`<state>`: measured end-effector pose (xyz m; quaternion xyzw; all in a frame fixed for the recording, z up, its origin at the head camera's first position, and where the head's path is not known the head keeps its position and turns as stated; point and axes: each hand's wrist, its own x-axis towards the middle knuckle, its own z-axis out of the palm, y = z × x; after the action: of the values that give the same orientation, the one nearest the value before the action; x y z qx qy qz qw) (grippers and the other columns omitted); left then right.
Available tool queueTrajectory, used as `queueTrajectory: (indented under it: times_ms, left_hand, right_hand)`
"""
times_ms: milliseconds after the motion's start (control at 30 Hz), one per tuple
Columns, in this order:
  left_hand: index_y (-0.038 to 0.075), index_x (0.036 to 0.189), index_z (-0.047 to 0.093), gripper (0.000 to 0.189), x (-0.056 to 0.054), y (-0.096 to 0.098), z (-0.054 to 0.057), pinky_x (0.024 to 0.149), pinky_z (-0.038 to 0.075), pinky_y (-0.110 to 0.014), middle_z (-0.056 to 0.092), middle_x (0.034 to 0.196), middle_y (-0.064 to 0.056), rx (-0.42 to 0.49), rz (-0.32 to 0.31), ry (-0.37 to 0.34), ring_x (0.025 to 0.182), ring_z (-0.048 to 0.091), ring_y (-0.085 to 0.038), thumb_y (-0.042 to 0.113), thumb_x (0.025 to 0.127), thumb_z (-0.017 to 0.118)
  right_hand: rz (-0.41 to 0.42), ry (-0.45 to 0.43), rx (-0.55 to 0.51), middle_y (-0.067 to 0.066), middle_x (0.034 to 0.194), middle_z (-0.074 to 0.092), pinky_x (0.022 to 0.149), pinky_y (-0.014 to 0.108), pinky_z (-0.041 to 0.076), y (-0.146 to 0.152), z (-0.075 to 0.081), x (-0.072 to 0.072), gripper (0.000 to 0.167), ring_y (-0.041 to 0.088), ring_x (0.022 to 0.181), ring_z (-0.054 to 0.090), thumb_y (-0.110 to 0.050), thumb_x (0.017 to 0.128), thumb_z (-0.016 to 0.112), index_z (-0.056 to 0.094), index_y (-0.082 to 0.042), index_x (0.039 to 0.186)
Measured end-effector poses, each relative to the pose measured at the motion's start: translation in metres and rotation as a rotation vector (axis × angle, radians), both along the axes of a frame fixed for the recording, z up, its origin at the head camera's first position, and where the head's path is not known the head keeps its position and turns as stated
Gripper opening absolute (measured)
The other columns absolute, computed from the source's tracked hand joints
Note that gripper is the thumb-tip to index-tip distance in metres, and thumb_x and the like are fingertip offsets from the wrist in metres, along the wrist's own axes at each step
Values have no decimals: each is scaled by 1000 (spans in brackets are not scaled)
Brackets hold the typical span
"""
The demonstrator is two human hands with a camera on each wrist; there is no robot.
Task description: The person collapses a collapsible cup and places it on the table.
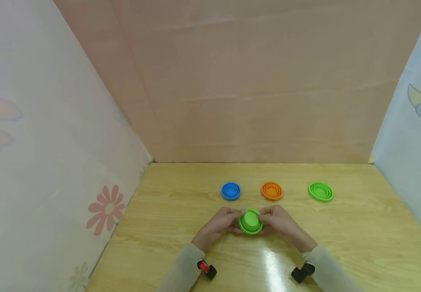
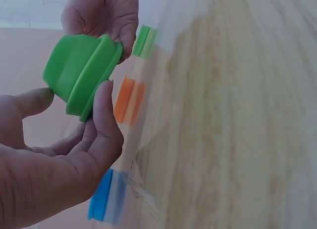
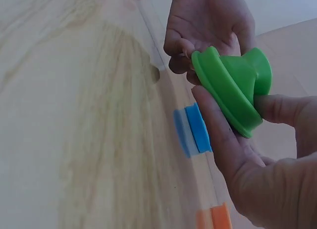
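A green collapsible cup (image 1: 251, 221), partly popped out, is held above the table between both hands, its narrow base facing up toward the head camera. My left hand (image 1: 219, 223) pinches its left side; in the left wrist view the thumb touches the cup wall (image 2: 74, 66) and the fingers lie along the rim. On the other side my right hand (image 1: 282, 222) grips it, the thumb pressing the wall near the base in the right wrist view and the fingers under the rim (image 3: 223, 85). Part of the rim is hidden behind the fingers.
Beyond the hands, a flattened blue cup (image 1: 230, 191), an orange one (image 1: 272, 191) and a larger green one (image 1: 321, 192) lie in a row on the wooden table (image 1: 174, 194). A brown panel (image 1: 261, 89) stands behind, with patterned walls at both sides.
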<state>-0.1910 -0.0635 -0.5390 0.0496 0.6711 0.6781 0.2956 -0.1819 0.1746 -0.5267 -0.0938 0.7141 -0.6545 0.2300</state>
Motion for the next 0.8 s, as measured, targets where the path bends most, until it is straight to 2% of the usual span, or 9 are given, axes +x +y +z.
queueTrajectory:
  times_ms: [200, 467, 800]
  left_hand:
    - [3, 119, 77, 34, 1, 1, 2, 78, 66, -29, 78, 97, -4, -19, 5, 18, 83, 73, -13, 31, 105, 62]
    - [0, 116, 77, 30, 8, 6, 11, 73, 66, -28, 73, 91, -2, -96, 75, 69, 76, 69, -11, 24, 103, 63]
    - [-3, 124, 72, 30, 9, 8, 14, 82, 67, -31, 74, 106, -9, -60, 82, 69, 83, 72, -12, 17, 103, 63]
  right_hand:
    - [28, 27, -18, 16, 104, 78, 81, 41, 68, 0, 3, 4, 34, 18, 88, 78, -5, 101, 56, 63, 22, 121]
    - [63, 67, -29, 22, 111, 77, 80, 42, 68, 2, 0, 2, 36, 17, 90, 78, -3, 103, 51, 61, 22, 127]
    - [46, 63, -28, 24, 108, 77, 79, 43, 68, 4, 3, 2, 35, 21, 88, 79, -4, 105, 49, 63, 21, 126]
